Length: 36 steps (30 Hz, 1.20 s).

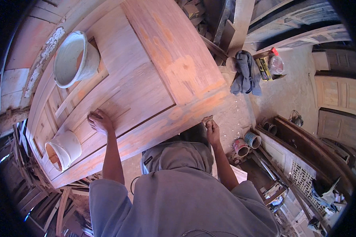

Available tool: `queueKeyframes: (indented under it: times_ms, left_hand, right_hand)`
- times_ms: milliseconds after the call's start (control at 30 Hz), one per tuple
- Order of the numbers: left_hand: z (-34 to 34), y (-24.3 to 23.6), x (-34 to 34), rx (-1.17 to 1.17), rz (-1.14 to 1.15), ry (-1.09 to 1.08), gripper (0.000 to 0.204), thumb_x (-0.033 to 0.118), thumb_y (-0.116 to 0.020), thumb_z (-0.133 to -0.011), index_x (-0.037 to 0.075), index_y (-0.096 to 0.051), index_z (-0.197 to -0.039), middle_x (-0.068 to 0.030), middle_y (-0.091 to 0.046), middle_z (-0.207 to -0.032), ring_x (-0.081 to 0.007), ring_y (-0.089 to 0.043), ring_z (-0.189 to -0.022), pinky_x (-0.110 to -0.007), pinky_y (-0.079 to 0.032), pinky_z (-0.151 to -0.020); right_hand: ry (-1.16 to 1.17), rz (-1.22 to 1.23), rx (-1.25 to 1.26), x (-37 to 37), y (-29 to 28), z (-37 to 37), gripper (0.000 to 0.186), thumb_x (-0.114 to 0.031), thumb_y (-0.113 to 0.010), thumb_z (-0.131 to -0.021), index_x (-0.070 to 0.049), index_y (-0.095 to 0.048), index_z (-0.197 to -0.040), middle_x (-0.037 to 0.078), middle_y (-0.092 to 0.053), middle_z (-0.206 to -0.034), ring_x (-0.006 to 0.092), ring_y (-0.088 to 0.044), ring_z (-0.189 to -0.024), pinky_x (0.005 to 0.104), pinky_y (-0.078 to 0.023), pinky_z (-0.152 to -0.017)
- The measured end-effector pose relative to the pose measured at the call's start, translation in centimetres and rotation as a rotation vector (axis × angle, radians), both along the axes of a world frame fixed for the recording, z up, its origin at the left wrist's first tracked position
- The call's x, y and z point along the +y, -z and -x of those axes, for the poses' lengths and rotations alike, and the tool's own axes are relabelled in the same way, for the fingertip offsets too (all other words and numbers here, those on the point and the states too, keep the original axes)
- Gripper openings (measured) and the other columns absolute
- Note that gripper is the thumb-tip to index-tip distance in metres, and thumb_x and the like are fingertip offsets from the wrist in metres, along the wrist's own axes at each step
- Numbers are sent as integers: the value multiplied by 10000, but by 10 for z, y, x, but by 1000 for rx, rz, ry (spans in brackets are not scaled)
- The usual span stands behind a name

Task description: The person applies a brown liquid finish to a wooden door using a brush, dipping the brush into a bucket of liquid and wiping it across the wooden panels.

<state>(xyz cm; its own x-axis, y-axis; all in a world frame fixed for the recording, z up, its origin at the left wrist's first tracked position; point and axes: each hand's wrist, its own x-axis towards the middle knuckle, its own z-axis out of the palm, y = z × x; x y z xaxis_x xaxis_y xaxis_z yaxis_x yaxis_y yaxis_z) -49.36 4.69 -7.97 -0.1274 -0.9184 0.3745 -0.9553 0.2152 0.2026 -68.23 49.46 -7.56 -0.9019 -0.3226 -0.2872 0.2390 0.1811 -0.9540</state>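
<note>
At the door's [140,91] near edge, which slants up rightward, the right hand [213,132] has thumb and fingers closed on a brown scrap [207,118], the door spreading leftward from it toward the nearer left hand [101,121], whose grip I cannot tell.

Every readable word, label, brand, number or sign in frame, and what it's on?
None can be read with confidence.
Yellow-and-black box: printing, too small to read.
Red can: colored markings, too blurred to read.
Small dark tag on the gray clothing: too small to read.
Wooden panel: no lettering visible.
</note>
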Motion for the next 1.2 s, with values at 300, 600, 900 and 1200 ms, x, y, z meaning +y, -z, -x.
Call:
queueKeyframes:
  times_ms: [300, 600, 900, 1200]
  left_hand:
    - [-2, 0, 2, 19, -45, -47, 526, 447, -512, -962, 39, -507, -1293, -158, -517, -1352, -337, -460, -1281, -488, -354, -1060]
    - [-3, 5, -3, 9, 14, -41, 529, 456, -513, -959, 55, -505, -1305, -160, -509, -1366, -330, -456, -1292, -489, -353, -1062]
    - [1, 0, -1, 6, -17, -40, 517, 441, -506, -965, 62, -501, -1317, -154, -512, -1356, -338, -466, -1275, -495, -364, -1045]
    - [-4, 4, -3, 17, -21, -48, 526, 462, -484, -973, 52, -511, -1301, -151, -521, -1341, -343, -467, -1269, -502, -363, -1043]
  right_hand:
    - [84, -159, -19, 48, -6, -16, 258, -283, -563, -1014, -55, -449, -971, 9, -457, -745, 93, -447, -665, 270, -401, -598]
    - [-56, -269, 74, 46, -64, -21, 184, -193, -464, -1042, -24, -533, -1022, -2, -496, -762, 82, -455, -666, 241, -392, -614]
    - [-208, -35, -85, 11, -1, 13, 410, -316, -427, -1071, -65, -463, -750, -57, -373, -700, 76, -362, -664, 265, -350, -588]
    - [-216, -56, 64, 13, 32, 14, 429, -313, -431, -1060, -41, -479, -732, -21, -431, -642, 106, -403, -630, 305, -380, -588]
